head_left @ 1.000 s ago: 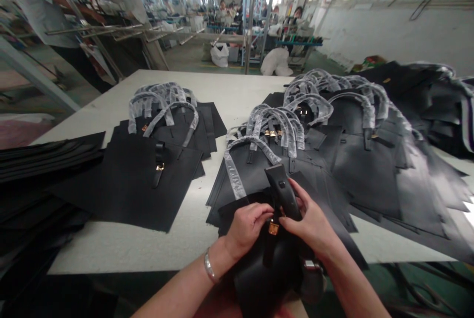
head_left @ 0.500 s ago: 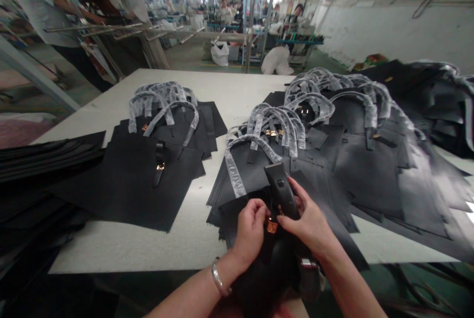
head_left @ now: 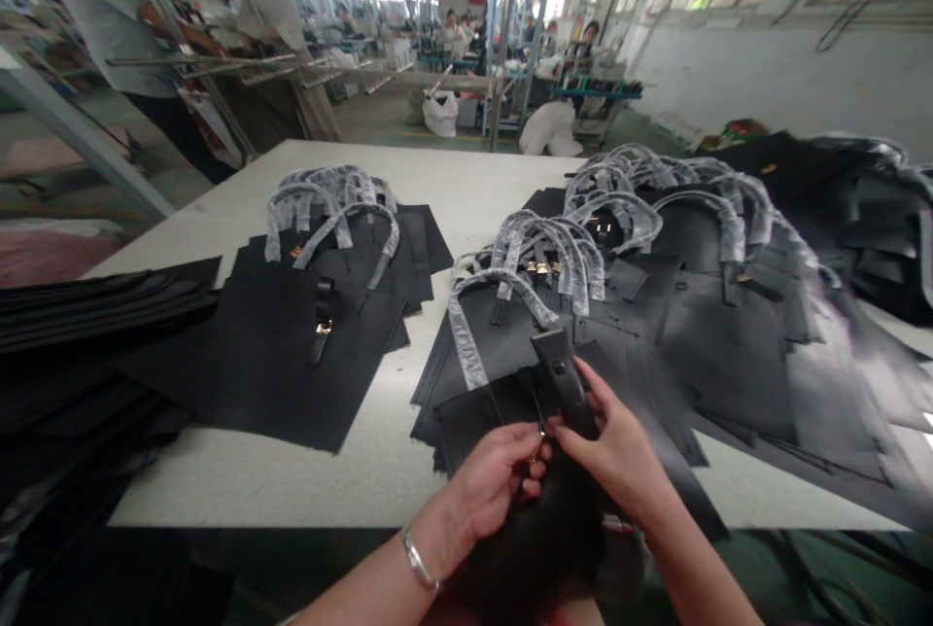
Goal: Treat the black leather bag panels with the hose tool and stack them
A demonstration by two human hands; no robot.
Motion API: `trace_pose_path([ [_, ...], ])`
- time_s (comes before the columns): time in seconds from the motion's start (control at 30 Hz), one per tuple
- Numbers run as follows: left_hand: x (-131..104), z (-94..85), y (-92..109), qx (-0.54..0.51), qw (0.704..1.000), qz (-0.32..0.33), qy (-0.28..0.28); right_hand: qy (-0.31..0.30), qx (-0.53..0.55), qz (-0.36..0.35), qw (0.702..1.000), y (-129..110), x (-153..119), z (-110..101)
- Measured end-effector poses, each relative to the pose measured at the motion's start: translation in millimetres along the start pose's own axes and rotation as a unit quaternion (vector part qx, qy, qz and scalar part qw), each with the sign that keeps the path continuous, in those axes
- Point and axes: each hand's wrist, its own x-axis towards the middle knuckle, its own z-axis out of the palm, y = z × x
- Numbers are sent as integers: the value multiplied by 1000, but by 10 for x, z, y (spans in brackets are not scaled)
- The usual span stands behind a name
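My left hand (head_left: 496, 480), with a silver bangle at the wrist, is closed in a pinch on a small gold buckle (head_left: 539, 446), mostly covered by the fingers. My right hand (head_left: 616, 441) grips a folded black leather bag panel (head_left: 558, 509), thumb in front and fingers behind, close beside the left fingertips. The panel's upper part (head_left: 560, 368) stands up above the right hand and has a small slot. Just beyond my hands lie stacked black panels (head_left: 502, 325) with plastic-wrapped handles (head_left: 466, 334).
On the pale table (head_left: 255, 485), another panel stack (head_left: 269, 364) carries a strap with a gold buckle (head_left: 323, 327). Flat black pieces (head_left: 109, 315) are piled at the left edge. More panels (head_left: 729, 334) spread across the right. A person (head_left: 123, 33) stands by a metal rack at back left.
My left hand has turned, its fingers now covering most of the gold buckle that showed before. My right hand keeps its grip on the panel. The view has shifted slightly.
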Motion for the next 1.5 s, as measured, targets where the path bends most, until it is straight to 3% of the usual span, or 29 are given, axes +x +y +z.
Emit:
trace_pose_path([
  [0.13,104,4,-103,47,991,98,72,-10,6,45,999,-7,-140,-332],
  [0.27,207,-6,-200,106,966,189,140,-94,22,131,987,34,-412,-590],
  [0.47,253,-55,-232,206,934,250,147,-183,83,192,961,34,-635,-498],
  [0.7,273,-80,-236,212,937,230,155,-139,57,135,979,-13,-485,-446],
  [0.87,255,-81,-239,257,925,245,136,-216,74,168,959,-66,-533,-424],
  [1.03,245,-79,-258,273,922,233,147,-125,47,123,983,-100,-459,-331],
  [1.2,223,-88,-234,258,933,219,122,-213,50,149,964,-67,-453,-382],
  [1.4,191,-75,-158,222,950,187,112,-90,26,115,989,-114,-302,-415],
  [1.5,188,-96,-152,205,956,184,102,-131,28,151,979,-87,-343,-492],
])
